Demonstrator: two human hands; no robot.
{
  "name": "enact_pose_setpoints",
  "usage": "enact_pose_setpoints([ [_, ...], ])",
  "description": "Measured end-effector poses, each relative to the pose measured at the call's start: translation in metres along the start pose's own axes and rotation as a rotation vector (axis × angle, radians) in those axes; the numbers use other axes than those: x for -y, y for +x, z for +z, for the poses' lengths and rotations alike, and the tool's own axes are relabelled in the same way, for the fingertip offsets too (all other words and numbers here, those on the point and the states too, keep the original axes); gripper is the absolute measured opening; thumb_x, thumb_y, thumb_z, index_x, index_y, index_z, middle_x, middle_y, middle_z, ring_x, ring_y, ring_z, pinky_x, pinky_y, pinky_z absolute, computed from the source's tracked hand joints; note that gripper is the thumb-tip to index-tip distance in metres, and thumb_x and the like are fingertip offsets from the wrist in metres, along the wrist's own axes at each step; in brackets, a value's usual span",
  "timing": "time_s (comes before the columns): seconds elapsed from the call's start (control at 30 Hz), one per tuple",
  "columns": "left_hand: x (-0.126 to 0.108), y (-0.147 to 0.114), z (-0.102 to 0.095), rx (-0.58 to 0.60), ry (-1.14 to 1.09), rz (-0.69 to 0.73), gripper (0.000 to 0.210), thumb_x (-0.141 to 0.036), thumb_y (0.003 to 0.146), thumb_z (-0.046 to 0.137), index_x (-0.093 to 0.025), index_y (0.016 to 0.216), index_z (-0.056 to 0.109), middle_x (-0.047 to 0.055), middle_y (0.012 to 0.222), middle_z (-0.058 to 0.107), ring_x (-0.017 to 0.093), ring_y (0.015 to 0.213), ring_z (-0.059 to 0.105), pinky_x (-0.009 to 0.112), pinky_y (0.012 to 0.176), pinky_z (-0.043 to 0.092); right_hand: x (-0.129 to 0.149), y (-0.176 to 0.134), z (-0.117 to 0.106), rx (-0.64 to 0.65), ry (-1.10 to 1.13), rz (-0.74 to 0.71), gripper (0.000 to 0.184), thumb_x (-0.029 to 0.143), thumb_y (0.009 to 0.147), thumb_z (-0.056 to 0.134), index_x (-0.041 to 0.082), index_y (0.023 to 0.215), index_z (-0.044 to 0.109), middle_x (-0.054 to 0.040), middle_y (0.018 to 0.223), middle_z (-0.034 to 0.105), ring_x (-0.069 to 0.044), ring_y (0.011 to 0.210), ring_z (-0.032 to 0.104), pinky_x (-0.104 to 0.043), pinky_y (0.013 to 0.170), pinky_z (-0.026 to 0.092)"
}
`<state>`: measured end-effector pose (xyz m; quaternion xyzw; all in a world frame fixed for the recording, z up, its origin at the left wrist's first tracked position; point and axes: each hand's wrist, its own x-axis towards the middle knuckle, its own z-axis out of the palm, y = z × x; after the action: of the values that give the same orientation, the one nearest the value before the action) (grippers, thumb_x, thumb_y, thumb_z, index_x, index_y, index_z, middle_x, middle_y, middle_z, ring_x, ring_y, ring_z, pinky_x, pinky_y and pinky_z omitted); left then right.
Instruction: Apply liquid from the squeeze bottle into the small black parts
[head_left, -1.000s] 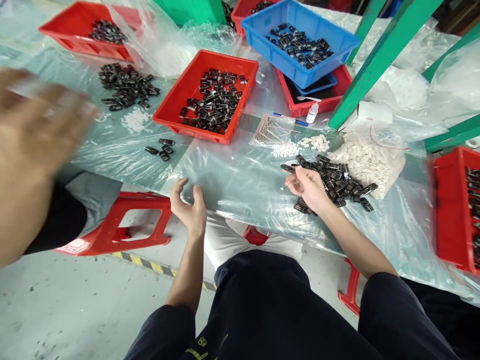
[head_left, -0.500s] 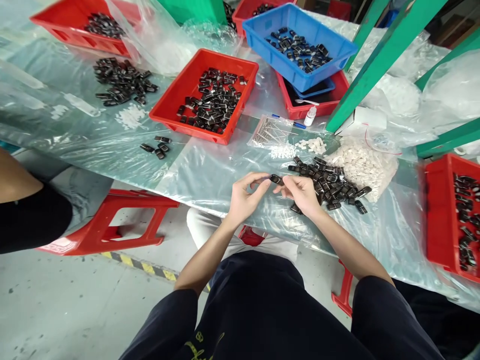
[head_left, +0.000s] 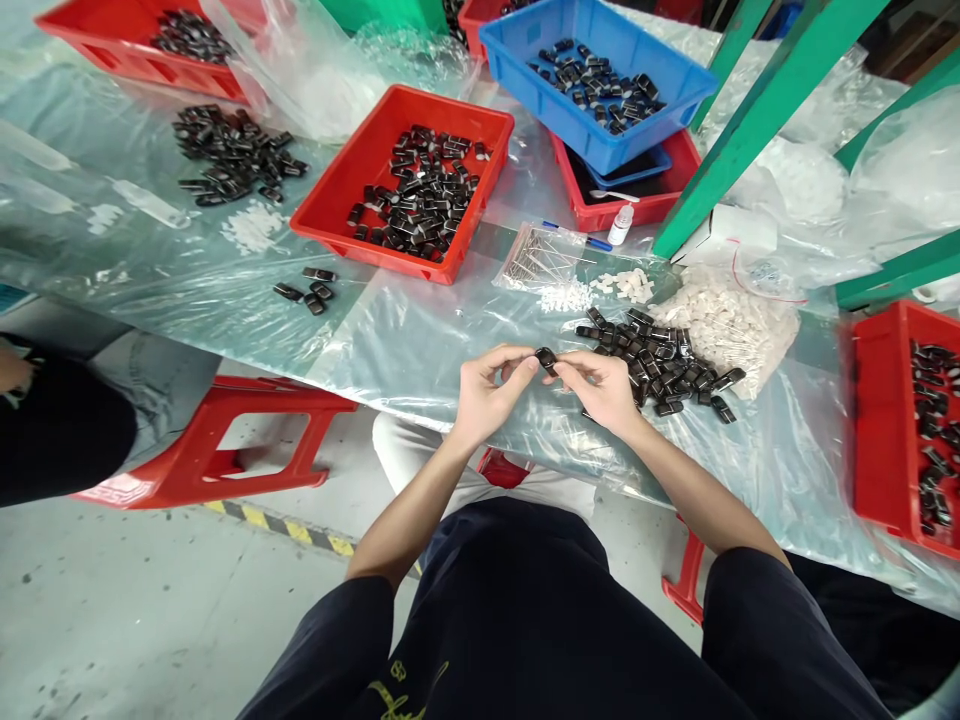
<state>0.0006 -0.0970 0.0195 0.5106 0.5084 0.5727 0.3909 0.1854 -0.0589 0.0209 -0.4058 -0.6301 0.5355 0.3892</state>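
Between my two hands, above the front edge of the table, is a small glossy black part (head_left: pixel 546 358); its exact kind is too small to make out. My left hand (head_left: pixel 491 392) pinches it from the left with thumb and forefinger. From the right, the closed fingertips of my right hand (head_left: pixel 600 388) hold the same part. Just beyond my right hand lies a pile of similar black parts (head_left: pixel 664 365). Small white pieces (head_left: pixel 566 297) and off-white pieces (head_left: pixel 634 286) sit behind it, beside a clear bag of thin metal pins (head_left: pixel 541 258).
A red tray (head_left: pixel 307 222) and a blue tray (head_left: pixel 517 75) hold more black parts. Further right are a bag of off-white pieces (head_left: pixel 750 325), a green post (head_left: pixel 772 125) and another red tray (head_left: pixel 881 420). A small bottle (head_left: pixel 621 226) stands behind. At left, a person sits by a red stool (head_left: pixel 202 440).
The black part has turned between my fingertips, and my right fingers have shifted slightly on it. The person at the left has moved an arm lower. My view has shifted slightly.
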Motion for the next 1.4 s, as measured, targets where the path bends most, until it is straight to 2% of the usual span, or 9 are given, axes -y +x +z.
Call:
enact_pose_setpoints([
  [0.43, 0.002, 0.001, 0.002, 0.005, 0.033, 0.005, 0.025, -0.045, 0.092, 0.076, -0.02, 0.093, 0.082, 0.004, 0.083, 0.075, 0.014, 0.066, 0.057, 0.03, 0.064, 0.047, 0.003, 0.0, -0.001, -0.009, -0.101, -0.065, 0.036, 0.055, 0.094, 0.072, 0.02, 0.094, 0.081, -0.0075, 0.082, 0.082, -0.02, 0.067, 0.069, -0.03, 0.057, 0.05],
  [0.57, 0.002, 0.005, 0.004, 0.021, 0.069, 0.039, 0.022, -0.041, 0.093, 0.074, -0.02, 0.093, 0.08, 0.004, 0.082, 0.075, 0.013, 0.065, 0.056, 0.028, 0.063, 0.045, -0.002, 0.003, -0.003, 0.005, -0.11, -0.095, 0.032, 0.05, 0.093, 0.073, 0.02, 0.1, 0.081, -0.007, 0.085, 0.081, -0.018, 0.067, 0.069, -0.029, 0.056, 0.048],
  [0.67, 0.004, 0.01, 0.002, 0.095, 0.187, 0.113, 0.019, -0.038, 0.095, 0.072, -0.02, 0.095, 0.079, 0.004, 0.085, 0.076, 0.015, 0.072, 0.062, 0.029, 0.068, 0.049, -0.004, 0.007, -0.008, -0.072, -0.112, -0.086, 0.033, 0.052, 0.091, 0.076, 0.021, 0.102, 0.08, -0.0054, 0.085, 0.08, -0.017, 0.065, 0.066, -0.03, 0.057, 0.05],
  [0.8, 0.011, 0.014, 0.001, 0.31, 0.492, 0.2, 0.012, -0.029, 0.099, 0.067, -0.022, 0.101, 0.077, 0.004, 0.096, 0.076, 0.017, 0.079, 0.068, 0.032, 0.081, 0.052, -0.007, 0.014, -0.016, -0.191, -0.054, -0.07, 0.034, 0.054, 0.093, 0.074, 0.022, 0.102, 0.078, -0.005, 0.086, 0.08, -0.017, 0.067, 0.066, -0.032, 0.065, 0.057],
  [0.9, 0.019, 0.015, 0.007, 0.457, 0.744, 0.262, 0.012, -0.025, 0.1, 0.065, -0.023, 0.103, 0.076, 0.005, 0.106, 0.076, 0.022, 0.094, 0.071, 0.035, 0.088, 0.052, -0.01, 0.017, -0.019, -0.198, -0.026, -0.073, 0.034, 0.054, 0.092, 0.075, 0.023, 0.103, 0.078, -0.0048, 0.087, 0.08, -0.018, 0.07, 0.068, -0.031, 0.063, 0.057],
  [1.03, 0.025, 0.018, 0.016, 0.532, 0.919, 0.328, 0.015, -0.022, 0.101, 0.06, -0.02, 0.099, 0.075, 0.009, 0.104, 0.073, 0.026, 0.102, 0.069, 0.038, 0.091, 0.053, -0.013, 0.017, -0.02, -0.18, -0.036, -0.069, 0.035, 0.055, 0.092, 0.074, 0.022, 0.105, 0.078, -0.0052, 0.088, 0.08, -0.018, 0.071, 0.068, -0.03, 0.062, 0.056],
  [1.13, 0.023, 0.022, 0.013, 0.481, 0.807, 0.3, 0.016, -0.021, 0.102, 0.058, -0.019, 0.099, 0.074, 0.009, 0.103, 0.073, 0.026, 0.101, 0.068, 0.038, 0.092, 0.053, -0.013, 0.018, -0.021, -0.161, -0.082, -0.072, 0.038, 0.056, 0.093, 0.072, 0.021, 0.105, 0.077, -0.0058, 0.09, 0.079, -0.016, 0.07, 0.066, -0.028, 0.06, 0.053],
  [1.3, 0.012, 0.027, -0.004, 0.214, 0.287, 0.132, 0.017, -0.035, 0.098, 0.066, -0.021, 0.098, 0.076, 0.006, 0.095, 0.074, 0.019, 0.084, 0.066, 0.031, 0.075, 0.052, -0.01, 0.017, -0.02, -0.1, -0.172, -0.111, 0.035, 0.053, 0.093, 0.072, 0.02, 0.103, 0.078, -0.0069, 0.097, 0.078, -0.016, 0.07, 0.064, -0.027, 0.056, 0.046],
  [1.4, 0.006, 0.028, -0.008, 0.178, 0.088, 0.037, 0.024, -0.044, 0.094, 0.073, -0.02, 0.095, 0.077, 0.006, 0.093, 0.074, 0.017, 0.08, 0.065, 0.029, 0.071, 0.049, -0.009, 0.015, -0.017, -0.051, -0.21, -0.138, 0.031, 0.048, 0.094, 0.071, 0.021, 0.105, 0.079, -0.0075, 0.101, 0.079, -0.016, 0.073, 0.066, -0.027, 0.053, 0.043],
])
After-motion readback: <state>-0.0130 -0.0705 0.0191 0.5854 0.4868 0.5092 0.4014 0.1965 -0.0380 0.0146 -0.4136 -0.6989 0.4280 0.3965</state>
